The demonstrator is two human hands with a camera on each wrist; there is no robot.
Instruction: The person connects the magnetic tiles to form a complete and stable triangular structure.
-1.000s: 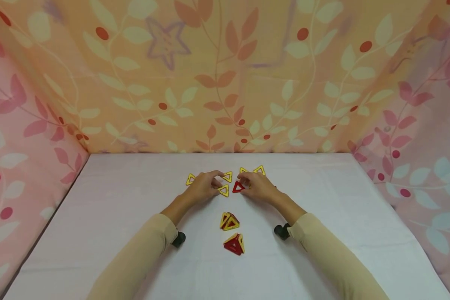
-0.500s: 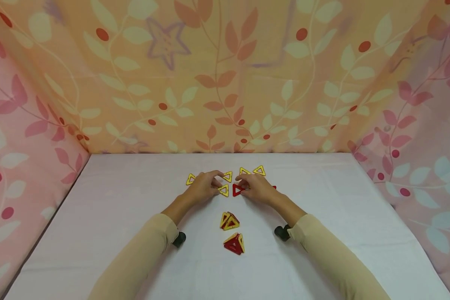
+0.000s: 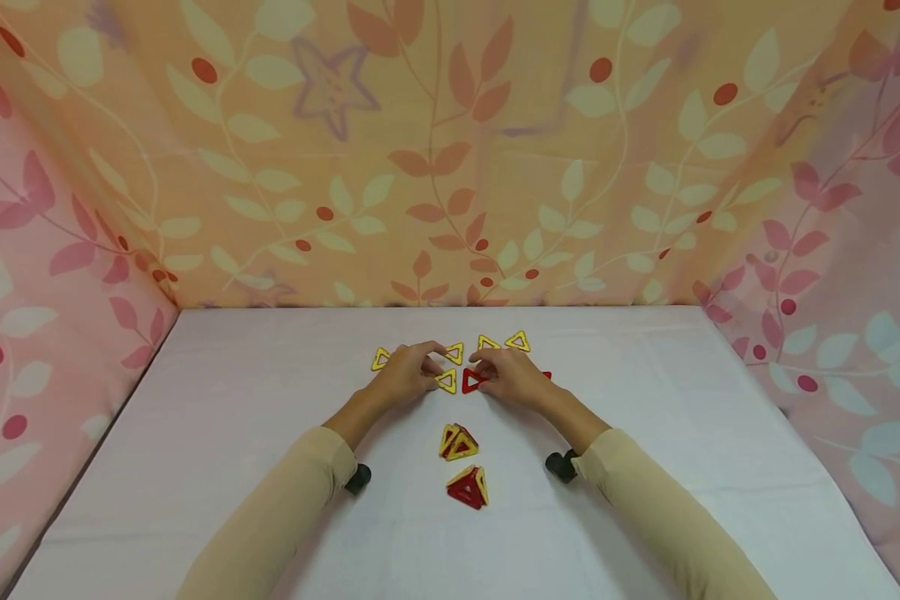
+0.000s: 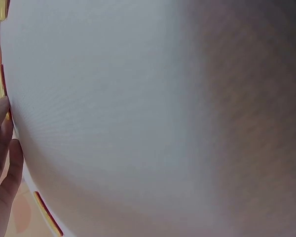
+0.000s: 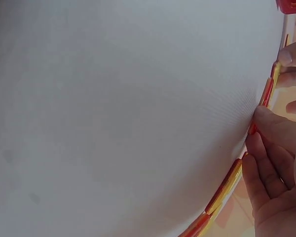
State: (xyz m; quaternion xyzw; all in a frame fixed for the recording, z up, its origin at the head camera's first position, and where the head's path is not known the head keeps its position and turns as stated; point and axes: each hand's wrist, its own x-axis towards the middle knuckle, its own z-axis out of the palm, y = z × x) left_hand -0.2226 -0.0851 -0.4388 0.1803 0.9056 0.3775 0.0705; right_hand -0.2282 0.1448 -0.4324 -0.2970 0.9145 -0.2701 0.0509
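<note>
My left hand point(image 3: 407, 372) pinches the edge of a yellow triangular magnetic tile point(image 3: 447, 382) on the table, thumb and fingers at its left corner. Opposite it, my right hand point(image 3: 515, 375) pinches a red triangular magnetic tile point(image 3: 470, 381) by its right corner. The two tiles face each other, flat sides inward, with a narrow gap between them. In the right wrist view, the thumb and fingers of the right hand point(image 5: 278, 158) close on the red tile's edge point(image 5: 266, 96). The left wrist view catches the left hand point(image 4: 2, 163) only at its border.
More yellow triangular tiles lie behind the hands: one point(image 3: 456, 353) near the left fingers, two point(image 3: 518, 341) at the back right, one point(image 3: 380, 359) at far left. A red corner point(image 3: 547, 375) shows beyond the right hand. Nearer stand two red-and-yellow pyramids point(image 3: 459, 442) point(image 3: 468, 487).
My right hand has turned the red tile so its flat side faces the yellow one. My left hand stays in place with the yellow tile.
</note>
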